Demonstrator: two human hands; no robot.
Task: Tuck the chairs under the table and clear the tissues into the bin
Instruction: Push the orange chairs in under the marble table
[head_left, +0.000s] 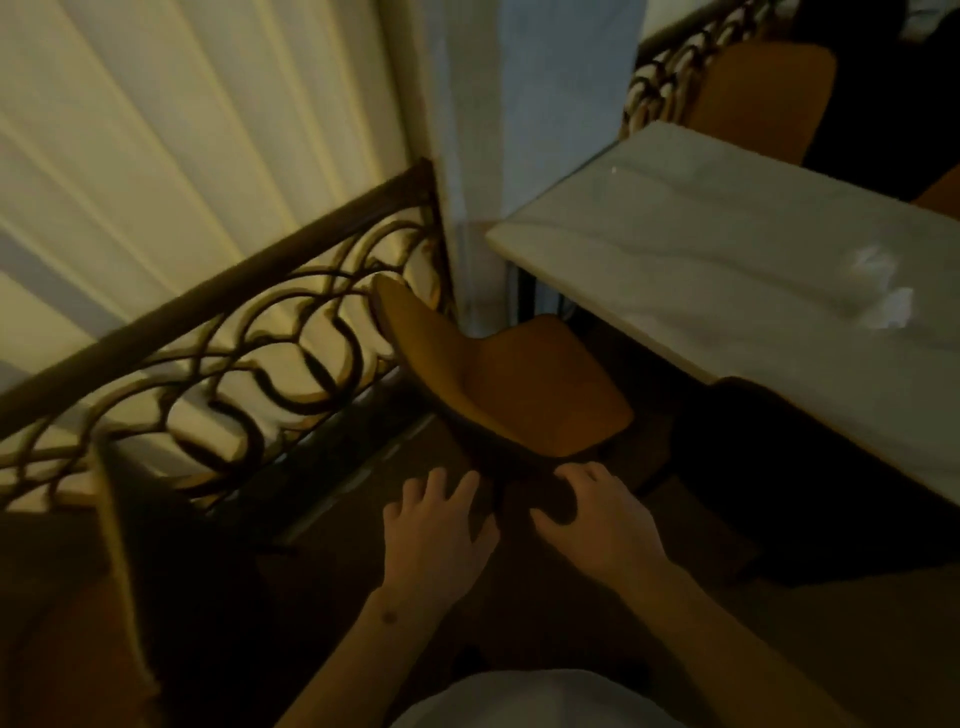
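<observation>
An orange chair (524, 384) stands between a metal railing and the white marble table (701, 249), its seat partly under the table's near corner. My left hand (441, 530) hovers just below the chair's dark back edge, fingers spread, holding nothing. Beside it, my right hand (597, 514) has its fingers curved, the fingertips at the chair's edge, with no clear grip on it. A crumpled white tissue (878, 291) lies on the table at the right. No bin is in view.
A dark ornate railing (234, 338) with a pale curtain behind it runs along the left. A white pillar (519, 130) stands behind the chair. A second orange chair (763, 93) sits beyond the table. A dark shape (769, 467) sits under the table's near edge.
</observation>
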